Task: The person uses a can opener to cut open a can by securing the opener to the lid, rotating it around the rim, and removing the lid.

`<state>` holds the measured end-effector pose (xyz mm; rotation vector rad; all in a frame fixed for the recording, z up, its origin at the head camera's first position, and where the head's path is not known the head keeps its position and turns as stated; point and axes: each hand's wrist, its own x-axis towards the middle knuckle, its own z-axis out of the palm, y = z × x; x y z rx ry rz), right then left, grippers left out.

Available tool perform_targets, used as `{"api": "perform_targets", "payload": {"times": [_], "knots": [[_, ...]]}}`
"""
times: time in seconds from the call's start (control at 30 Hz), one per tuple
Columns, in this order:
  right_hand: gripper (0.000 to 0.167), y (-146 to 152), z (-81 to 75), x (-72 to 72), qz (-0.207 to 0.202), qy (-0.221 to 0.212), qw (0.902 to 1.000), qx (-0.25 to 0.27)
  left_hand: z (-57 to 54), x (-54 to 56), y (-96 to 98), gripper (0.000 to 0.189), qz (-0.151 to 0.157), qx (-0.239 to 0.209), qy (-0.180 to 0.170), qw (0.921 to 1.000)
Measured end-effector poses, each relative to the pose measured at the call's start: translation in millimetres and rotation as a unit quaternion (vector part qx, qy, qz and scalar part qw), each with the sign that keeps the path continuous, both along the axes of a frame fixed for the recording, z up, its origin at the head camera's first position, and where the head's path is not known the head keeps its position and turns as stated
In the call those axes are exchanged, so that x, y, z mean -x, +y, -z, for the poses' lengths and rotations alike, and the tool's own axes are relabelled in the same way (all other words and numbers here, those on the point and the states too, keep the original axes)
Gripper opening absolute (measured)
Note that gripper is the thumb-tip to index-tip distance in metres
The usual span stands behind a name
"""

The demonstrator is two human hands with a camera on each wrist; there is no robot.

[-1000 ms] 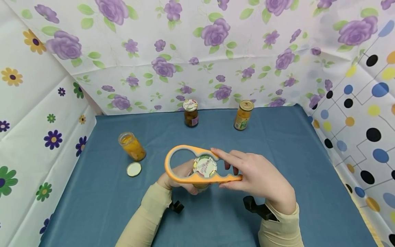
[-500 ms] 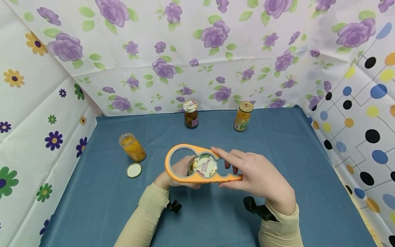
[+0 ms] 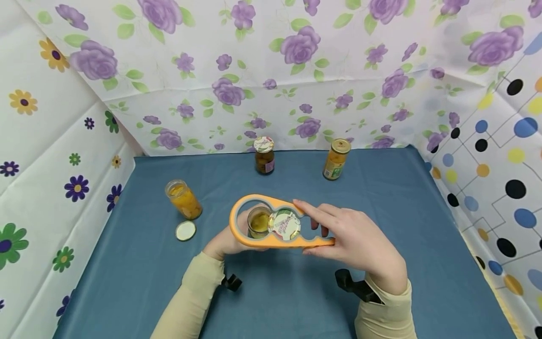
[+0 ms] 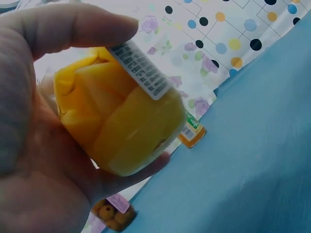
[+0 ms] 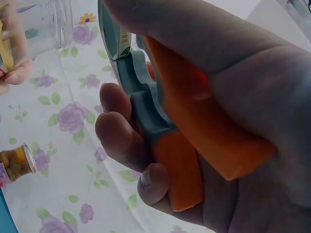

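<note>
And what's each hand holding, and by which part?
The left hand grips the open jar round its sides; the right hand grips the opener by its handles.

Three worn cameras, one high and two close in, are covering one blue cloth (image 3: pixel 296 306).
Before me, the head view is facing forward and down from above; the wrist views are looking closely past the left hand (image 3: pixel 228 239) and right hand (image 3: pixel 355 230) toward the flowered backdrop (image 3: pixel 271 70), both sharing the dark jar (image 3: pixel 264 162).
</note>
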<state>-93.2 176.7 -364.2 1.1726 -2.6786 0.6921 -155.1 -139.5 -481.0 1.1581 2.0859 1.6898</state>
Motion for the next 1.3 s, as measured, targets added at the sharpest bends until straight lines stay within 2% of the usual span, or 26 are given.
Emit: {"api": "perform_targets", "payload": {"times": [0.23,0.37,0.57,0.97,1.03,1.13,1.3], "knots": [[0.099,2,0.3,0.1,0.000,0.006,1.0000,0.005,-2.6,-4.5,-3.7,0.070,-0.069,-0.021,-0.037,0.9967],[0.098,2,0.4,0.5,0.001,0.006,1.0000,0.005,-3.0,-4.2,-5.7,0.067,-0.118,-0.011,-0.058,0.9912],[0.096,2,0.5,0.7,0.004,0.006,1.0000,0.003,2.1,-2.2,-9.8,0.055,-0.202,0.012,-0.049,0.9782],[0.098,3,0.3,1.1,0.001,0.016,0.9998,0.008,9.2,2.1,-16.1,0.050,-0.266,-0.036,-0.023,0.9629],[0.097,3,0.1,1.2,0.000,0.018,0.9998,0.007,12.1,4.3,-17.6,0.049,-0.279,-0.040,-0.027,0.9591],[0.096,4,0.0,0.9,0.000,0.019,0.9998,0.007,18.1,6.6,-20.1,0.050,-0.303,-0.043,-0.050,0.9508],[0.098,5,0.6,0.1,0.000,0.021,0.9997,0.011,28.4,9.3,-25.4,0.056,-0.351,-0.042,-0.088,0.9314]]}}
